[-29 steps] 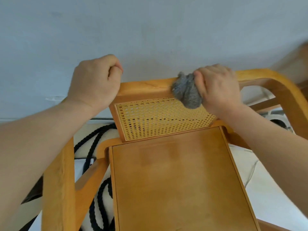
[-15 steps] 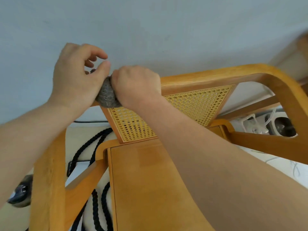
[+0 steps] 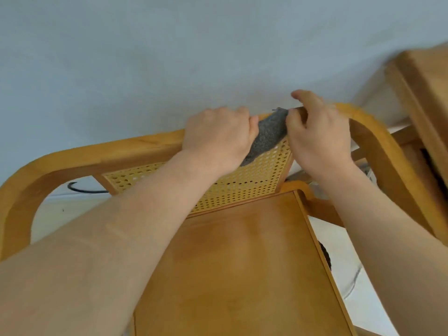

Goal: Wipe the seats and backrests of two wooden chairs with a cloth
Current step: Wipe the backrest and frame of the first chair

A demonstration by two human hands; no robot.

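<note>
While the grey cloth is stretched along the top rail of the backrest, it is gripped at both ends: the left hand is closed in a fist over its lower, nearer end, and the right hand is pinched on its upper, far end, with the index finger lifted clear of the wood. Between the two hands the cloth is drawn into a short band whose long axis follows the rail, rising slightly toward the right corner of the chair. Part of it hangs down over the woven cane panel, just below the rail. The seat lies bare below the forearms, and no contact with it is made by either hand. A second wooden piece, judged to be the other chair, is seen at the right edge, blurred and well apart from the cloth.

The step in hand is judged to be the wiping of the backrest rail. Since the cloth lies between the hands and along the rail, the coming stroke is likely to be carried sideways along that axis; the right hand is nearer the untreated curved corner, the left nearer the long run of rail toward the left arm
</note>
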